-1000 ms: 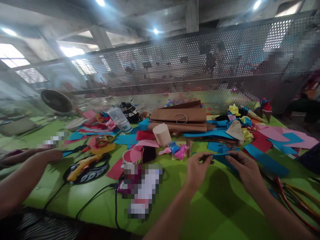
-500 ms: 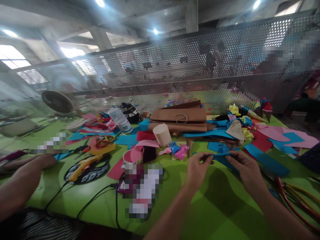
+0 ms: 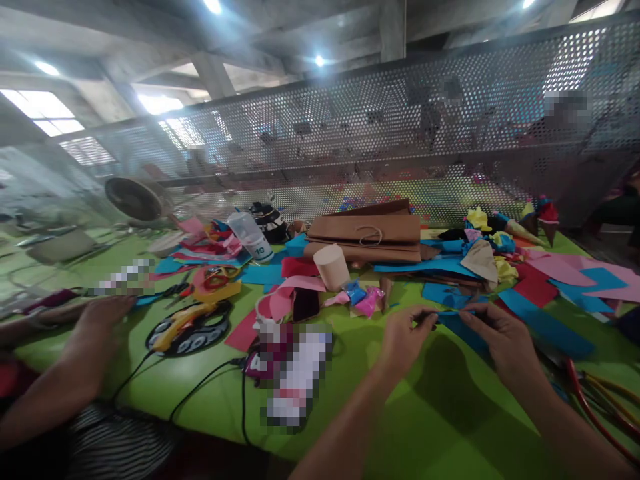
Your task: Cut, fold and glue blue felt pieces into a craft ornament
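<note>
Between my two hands stretches a narrow strip of blue paper (image 3: 449, 313), just above the green table (image 3: 400, 427). My left hand (image 3: 407, 333) pinches its left end between thumb and fingers. At the other end, my right hand (image 3: 495, 331) grips it with fingers bent. More blue paper (image 3: 465, 333) lies below and behind the strip, partly hidden by my right hand. Left of my hands are small blue and pink wrapped pieces (image 3: 370, 301) beside a cream paper roll (image 3: 332, 267). Scissors with red and yellow handles (image 3: 595, 400) lie near my right forearm.
Brown folded paper (image 3: 365, 230) is stacked at the back, before a perforated metal screen (image 3: 300, 153). A yellow glue gun (image 3: 180, 327), its cord, and a phone (image 3: 300, 380) lie to the left. Another person's hand (image 3: 107, 313) rests on the table's left side.
The view has turned slightly left, so everything sits further right. My hands keep their grip on the blue strip. The other person's arm at the left shows more fully.
</note>
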### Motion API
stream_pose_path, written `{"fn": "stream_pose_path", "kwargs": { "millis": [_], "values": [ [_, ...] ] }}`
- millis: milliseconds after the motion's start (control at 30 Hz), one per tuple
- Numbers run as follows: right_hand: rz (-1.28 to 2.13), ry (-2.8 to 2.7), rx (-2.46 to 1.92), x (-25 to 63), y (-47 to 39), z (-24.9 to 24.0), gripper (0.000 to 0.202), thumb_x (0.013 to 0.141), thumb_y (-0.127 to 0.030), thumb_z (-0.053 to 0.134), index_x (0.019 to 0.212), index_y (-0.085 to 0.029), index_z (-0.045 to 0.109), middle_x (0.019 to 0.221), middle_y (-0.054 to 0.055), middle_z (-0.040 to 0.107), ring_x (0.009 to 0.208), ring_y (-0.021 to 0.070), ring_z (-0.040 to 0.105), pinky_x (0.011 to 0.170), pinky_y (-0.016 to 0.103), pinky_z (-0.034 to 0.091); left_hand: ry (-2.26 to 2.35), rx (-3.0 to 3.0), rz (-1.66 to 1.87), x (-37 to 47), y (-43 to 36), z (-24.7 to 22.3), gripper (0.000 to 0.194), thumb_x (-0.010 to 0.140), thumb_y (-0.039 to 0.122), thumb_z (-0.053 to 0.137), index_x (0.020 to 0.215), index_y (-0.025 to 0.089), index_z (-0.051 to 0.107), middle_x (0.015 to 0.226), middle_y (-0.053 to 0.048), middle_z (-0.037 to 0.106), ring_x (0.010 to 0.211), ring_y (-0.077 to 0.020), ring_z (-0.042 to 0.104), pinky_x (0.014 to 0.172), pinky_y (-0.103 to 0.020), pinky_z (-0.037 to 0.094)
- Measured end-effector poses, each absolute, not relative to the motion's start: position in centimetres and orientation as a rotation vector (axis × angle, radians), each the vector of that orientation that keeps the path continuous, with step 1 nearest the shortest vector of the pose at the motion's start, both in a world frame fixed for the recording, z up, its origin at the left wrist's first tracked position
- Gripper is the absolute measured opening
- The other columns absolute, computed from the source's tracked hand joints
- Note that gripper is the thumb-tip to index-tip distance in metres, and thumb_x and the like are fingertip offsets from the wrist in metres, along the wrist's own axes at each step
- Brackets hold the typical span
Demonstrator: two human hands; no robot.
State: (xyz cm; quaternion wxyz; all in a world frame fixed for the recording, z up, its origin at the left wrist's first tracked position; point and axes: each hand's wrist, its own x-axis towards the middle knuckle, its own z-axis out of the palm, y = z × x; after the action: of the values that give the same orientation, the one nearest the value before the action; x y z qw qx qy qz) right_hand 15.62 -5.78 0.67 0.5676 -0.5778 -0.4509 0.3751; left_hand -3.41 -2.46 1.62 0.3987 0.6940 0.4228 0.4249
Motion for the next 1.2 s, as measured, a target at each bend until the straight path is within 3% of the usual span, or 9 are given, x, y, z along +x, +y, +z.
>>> {"fn": "stream_pose_path", "kwargs": {
  "millis": [133, 200, 333, 467, 533, 667, 1000, 1200],
  "values": [
    [0.747, -1.218, -1.405, 15.7, -5.9, 0.8, 0.029, 0.076, -0.053, 0.075, 0.084, -0.024, 0.073, 0.081, 0.002, 0.07, 0.077, 0.0222, 0.061, 0.069, 0.033, 0.046, 1.057, 2.177, 0.954, -3.9, -2.6, 2.5, 0.03, 0.099, 0.032, 0.057, 0.127, 0.025, 0.066, 0.121, -0.005, 0.074, 0.109, -0.0242, 0.068, 0.095, -0.037, 0.049],
    [0.669, -1.326, -1.404, 15.4, -6.1, 0.7, 0.025, 0.079, -0.049, 0.073, 0.083, -0.025, 0.073, 0.081, 0.003, 0.071, 0.078, 0.0231, 0.062, 0.071, 0.034, 0.047, 1.065, 2.376, 0.801, -3.7, -2.8, 2.6, 0.033, 0.101, 0.035, 0.053, 0.131, 0.025, 0.062, 0.123, -0.007, 0.073, 0.11, -0.0266, 0.067, 0.097, -0.041, 0.047],
    [0.561, -1.449, -1.387, 14.8, -6.3, 0.5, 0.023, 0.082, -0.048, 0.071, 0.084, -0.025, 0.073, 0.083, 0.004, 0.073, 0.078, 0.0242, 0.064, 0.073, 0.035, 0.048, 1.126, 2.487, 0.557, -3.3, -2.9, 1.9, 0.023, 0.101, 0.03, 0.048, 0.102, 0.018, 0.068, 0.089, -0.009, 0.074, 0.082, -0.0252, 0.067, 0.075, -0.035, 0.046],
    [0.706, -1.448, -1.374, 14.8, -6.1, 0.7, 0.03, 0.084, -0.052, 0.069, 0.096, -0.025, 0.072, 0.09, 0.004, 0.074, 0.081, 0.0239, 0.065, 0.071, 0.033, 0.049, 1.149, 2.319, 0.787, -3.3, -2.7, 1.2, 0.024, 0.102, 0.027, 0.045, 0.086, 0.02, 0.062, 0.078, -0.006, 0.065, 0.071, -0.0208, 0.058, 0.064, -0.029, 0.035],
    [0.787, -1.45, -1.372, 14.9, -6.0, 0.7, 0.032, 0.086, -0.055, 0.067, 0.091, -0.024, 0.071, 0.083, 0.003, 0.072, 0.076, 0.022, 0.062, 0.066, 0.031, 0.047, 1.175, 2.222, 0.888, -3.4, -2.6, 1.2, 0.027, 0.103, 0.028, 0.044, 0.082, 0.02, 0.059, 0.075, -0.004, 0.061, 0.069, -0.0192, 0.054, 0.063, -0.029, 0.032],
    [0.835, -1.431, -1.361, 15.2, -5.8, 0.3, 0.04, 0.086, -0.06, 0.065, 0.07, -0.023, 0.065, 0.065, 0.001, 0.063, 0.065, 0.0195, 0.057, 0.059, 0.03, 0.044, 1.212, 2.117, 0.941, -3.3, -2.6, 1.3, 0.029, 0.103, 0.031, 0.044, 0.077, 0.02, 0.052, 0.073, -0.002, 0.056, 0.068, -0.0172, 0.047, 0.062, -0.029, 0.027],
    [0.714, -1.533, -1.372, 15.4, -5.9, -0.2, 0.041, 0.084, -0.057, 0.069, 0.062, -0.023, 0.062, 0.059, -0.001, 0.058, 0.059, 0.0178, 0.052, 0.056, 0.029, 0.039, 1.111, 2.156, 0.875, -3.9, -2.3, 2.0, 0.031, 0.103, 0.035, 0.044, 0.077, 0.02, 0.05, 0.075, -0.001, 0.054, 0.073, -0.017, 0.05, 0.064, -0.028, 0.029],
    [0.803, -1.599, -1.371, 15.2, -6.0, -0.4, 0.042, 0.092, -0.056, 0.06, 0.067, -0.022, 0.06, 0.063, -0.001, 0.055, 0.063, 0.0177, 0.052, 0.059, 0.03, 0.038, 1.137, 2.021, 0.943, -3.3, -2.5, 1.3, 0.029, 0.103, 0.035, 0.044, 0.078, 0.02, 0.05, 0.072, 0.001, 0.052, 0.066, -0.0154, 0.044, 0.061, -0.028, 0.025]
  ]
}}
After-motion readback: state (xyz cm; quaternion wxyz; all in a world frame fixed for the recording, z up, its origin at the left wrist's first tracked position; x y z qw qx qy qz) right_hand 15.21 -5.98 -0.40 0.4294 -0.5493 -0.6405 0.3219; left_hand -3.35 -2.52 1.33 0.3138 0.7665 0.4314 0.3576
